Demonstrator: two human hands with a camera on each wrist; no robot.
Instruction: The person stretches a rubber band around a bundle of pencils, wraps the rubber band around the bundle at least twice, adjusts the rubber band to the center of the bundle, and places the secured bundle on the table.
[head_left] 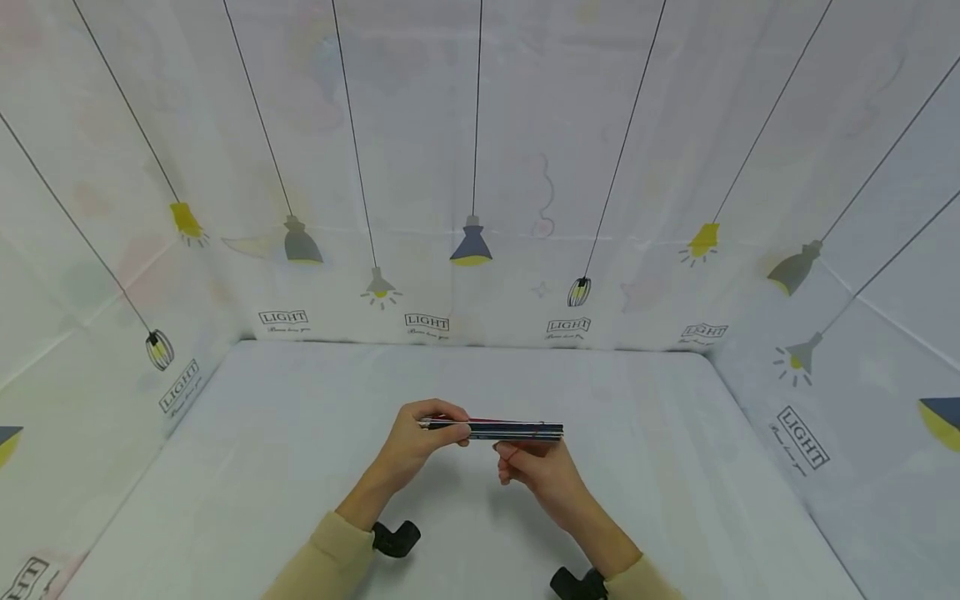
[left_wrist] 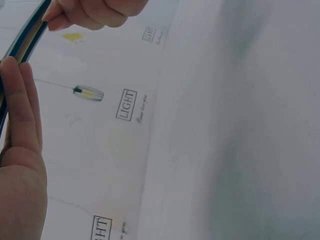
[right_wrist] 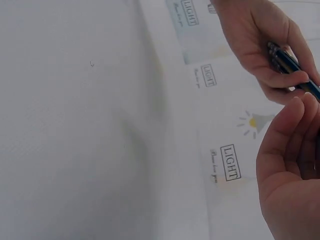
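Note:
My left hand (head_left: 420,435) grips a bundle of pencils (head_left: 517,431) near its left end, thumb in front and fingers behind. The pencils are mostly dark blue or black, with a red one along the top; they lie level above the table. A thin red rubber band (head_left: 537,431) shows near the bundle's right end. Just under that end, my right hand (head_left: 536,467) pinches the band between thumb and fingertips. In the right wrist view, the right thumb and fingers (right_wrist: 287,135) meet close to the pencils (right_wrist: 291,65), whose far ends stick out past the left hand.
A white-covered table (head_left: 315,392) lies beneath both hands. Around it stand pale cloth walls (head_left: 420,167) printed with hanging lamps and the word LIGHT. Black wrist mounts (head_left: 396,539) sit at both beige sleeves (head_left: 326,554).

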